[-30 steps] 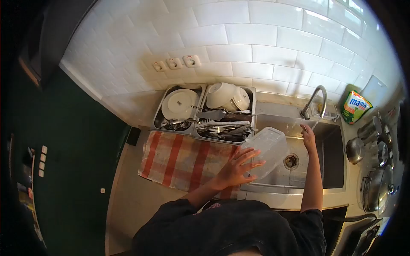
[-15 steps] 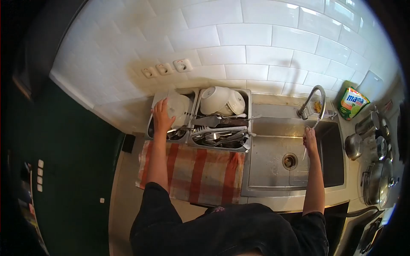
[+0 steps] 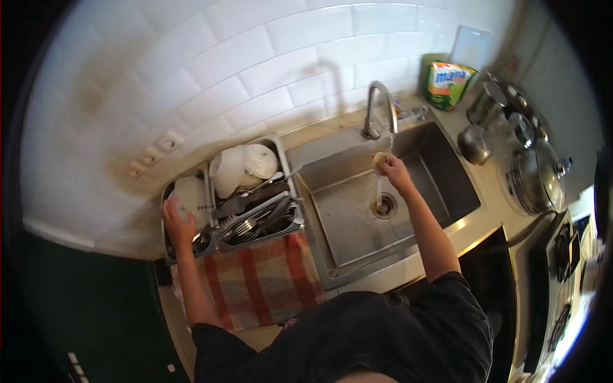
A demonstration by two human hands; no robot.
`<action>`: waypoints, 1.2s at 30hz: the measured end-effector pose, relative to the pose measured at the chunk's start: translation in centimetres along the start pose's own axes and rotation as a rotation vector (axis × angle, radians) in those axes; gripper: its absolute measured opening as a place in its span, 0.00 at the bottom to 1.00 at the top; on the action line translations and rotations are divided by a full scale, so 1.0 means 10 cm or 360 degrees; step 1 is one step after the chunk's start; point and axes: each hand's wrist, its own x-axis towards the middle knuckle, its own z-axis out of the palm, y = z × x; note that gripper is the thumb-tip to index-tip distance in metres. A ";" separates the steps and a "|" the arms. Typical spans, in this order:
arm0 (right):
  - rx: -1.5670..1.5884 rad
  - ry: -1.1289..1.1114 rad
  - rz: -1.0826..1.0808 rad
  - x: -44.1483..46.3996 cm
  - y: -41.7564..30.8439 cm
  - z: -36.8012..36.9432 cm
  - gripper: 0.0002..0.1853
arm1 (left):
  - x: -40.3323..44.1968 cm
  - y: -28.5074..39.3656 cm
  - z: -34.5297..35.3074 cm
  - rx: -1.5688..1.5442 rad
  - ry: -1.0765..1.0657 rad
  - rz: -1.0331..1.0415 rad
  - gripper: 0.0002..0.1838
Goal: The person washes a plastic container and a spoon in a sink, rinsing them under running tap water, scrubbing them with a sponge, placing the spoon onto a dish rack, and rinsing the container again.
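Observation:
My left hand (image 3: 179, 223) rests with spread fingers at the left steel tray, by a pale, translucent-looking dish (image 3: 189, 195); whether it grips the dish's edge is hard to see. Pieces of metal cutlery (image 3: 201, 241) lie beside its fingers. Over the steel sink (image 3: 341, 223), my right hand (image 3: 393, 171) is closed under the curved tap (image 3: 378, 96). Something small and pale shows at its fingertips, too unclear to name. Water runs past the hand toward the drain (image 3: 384, 206).
White bowls (image 3: 228, 169) and cutlery (image 3: 255, 223) fill the second steel tray. A striped cloth (image 3: 255, 281) lies in front. Right of the sink stand a detergent pouch (image 3: 447, 84), a metal bowl (image 3: 474, 144) and a lidded pot (image 3: 537, 175). A stove (image 3: 555, 274) is at lower right.
The view has turned and shifted. My right hand remains near the tap, with its fingers turned more to the left. My left hand is still at the left tray.

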 end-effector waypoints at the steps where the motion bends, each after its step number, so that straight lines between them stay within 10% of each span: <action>1: -0.0029 0.0014 0.0038 -0.01 -0.01 -0.01 0.10 | 0.10 0.24 -0.06 -0.0078 0.0166 -0.0074 0.23; 6: -0.0104 0.0030 0.0236 -0.22 -0.21 -0.03 0.11 | 0.46 2.35 -0.03 -0.1099 0.0180 0.0391 0.11; 9: -0.0074 0.0011 0.0217 -0.29 -0.26 -0.07 0.10 | 0.31 3.31 0.62 -0.1639 -0.0496 0.0487 0.11; 15: -0.0600 0.0034 -0.0090 -0.18 -0.16 -0.14 0.11 | 0.00 4.36 1.55 -0.2658 -0.1553 -0.1026 0.24; 18: -0.0867 0.0365 -0.0513 -0.04 -0.06 -0.12 0.12 | 0.00 4.35 1.75 -0.2376 -0.1591 -0.0948 0.18; 25: -0.0085 0.0416 0.0471 0.22 -0.02 -0.04 0.13 | -0.05 4.40 2.03 -0.2213 -0.1122 -0.0859 0.07; 28: 0.0060 0.0098 0.0697 0.28 0.10 -0.33 0.14 | -0.05 4.38 1.95 -0.2206 -0.1194 -0.0705 0.06; 30: -0.1438 -0.0624 0.0234 0.42 0.69 -0.74 0.15 | -0.06 4.40 1.91 -0.2254 -0.1170 -0.0551 0.06; 36: -0.2000 -0.1372 0.0809 -0.09 2.12 -0.61 0.10 | 0.07 4.51 1.72 -0.2239 -0.1150 -0.0260 0.10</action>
